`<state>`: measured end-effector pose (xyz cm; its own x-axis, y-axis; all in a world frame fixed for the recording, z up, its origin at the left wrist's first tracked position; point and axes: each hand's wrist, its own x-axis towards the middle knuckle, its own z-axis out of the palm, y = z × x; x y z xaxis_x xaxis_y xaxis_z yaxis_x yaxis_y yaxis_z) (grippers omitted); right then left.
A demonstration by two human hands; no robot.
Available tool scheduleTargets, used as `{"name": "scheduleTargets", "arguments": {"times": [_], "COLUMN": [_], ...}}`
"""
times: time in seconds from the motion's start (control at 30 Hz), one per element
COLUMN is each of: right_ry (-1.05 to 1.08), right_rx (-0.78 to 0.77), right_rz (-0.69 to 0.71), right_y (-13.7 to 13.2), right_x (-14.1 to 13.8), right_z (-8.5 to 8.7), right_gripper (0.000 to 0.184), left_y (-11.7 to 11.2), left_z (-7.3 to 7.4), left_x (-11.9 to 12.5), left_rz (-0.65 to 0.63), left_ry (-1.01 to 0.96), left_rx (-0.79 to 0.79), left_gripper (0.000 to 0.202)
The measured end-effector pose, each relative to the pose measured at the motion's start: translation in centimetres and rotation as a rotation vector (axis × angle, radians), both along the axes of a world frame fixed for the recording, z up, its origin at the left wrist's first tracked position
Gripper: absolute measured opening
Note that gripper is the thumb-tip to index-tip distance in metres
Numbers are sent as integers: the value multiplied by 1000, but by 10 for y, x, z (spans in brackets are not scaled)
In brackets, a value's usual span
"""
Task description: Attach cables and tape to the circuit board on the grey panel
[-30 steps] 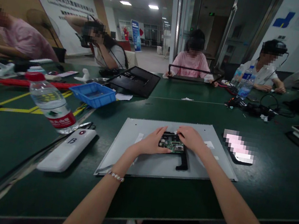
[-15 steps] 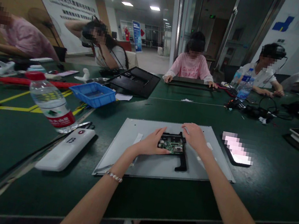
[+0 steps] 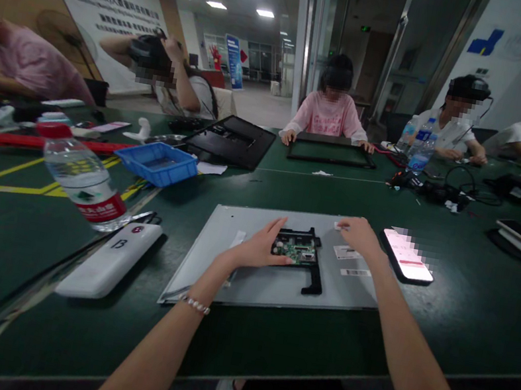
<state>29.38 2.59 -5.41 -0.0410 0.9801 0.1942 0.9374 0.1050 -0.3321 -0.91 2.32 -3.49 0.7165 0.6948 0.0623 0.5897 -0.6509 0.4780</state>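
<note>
A grey metal panel lies flat on the green table in front of me. A small green circuit board in a black bracket sits on its middle. My left hand rests on the board's left side, fingers curled against it. My right hand is at the panel's far right edge, fingers pinched on a small white piece I cannot make out. White stickers lie on the panel just below that hand.
A lit phone lies right of the panel. A water bottle, a white power bank and a blue tray sit to the left. Other people work at black frames across the table. Cables and bottles are at the far right.
My right hand has left the circuit board and moved right to the panel's far edge. My left hand has stayed on the board.
</note>
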Motion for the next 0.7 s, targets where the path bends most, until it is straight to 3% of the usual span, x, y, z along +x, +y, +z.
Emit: {"name": "scheduleTargets", "arguments": {"times": [0.17, 0.37, 0.53, 0.7], "right_ry": [72, 8, -56, -7], "right_rx": [49, 73, 81, 136], "right_rz": [65, 127, 61, -18], "right_y": [-1, 1, 0, -4], "right_x": [12, 7, 0, -10], "right_z": [2, -6, -8, 2], "right_gripper": [33, 26, 22, 23], "left_y": [2, 3, 4, 4], "left_z": [0, 3, 4, 3], "left_x": [-4, -10, -11, -10], "left_rz": [-30, -76, -60, -47], "left_ry": [23, 65, 47, 47], "left_rx": [-4, -17, -27, -23], "left_gripper": [104, 111, 110, 111]}}
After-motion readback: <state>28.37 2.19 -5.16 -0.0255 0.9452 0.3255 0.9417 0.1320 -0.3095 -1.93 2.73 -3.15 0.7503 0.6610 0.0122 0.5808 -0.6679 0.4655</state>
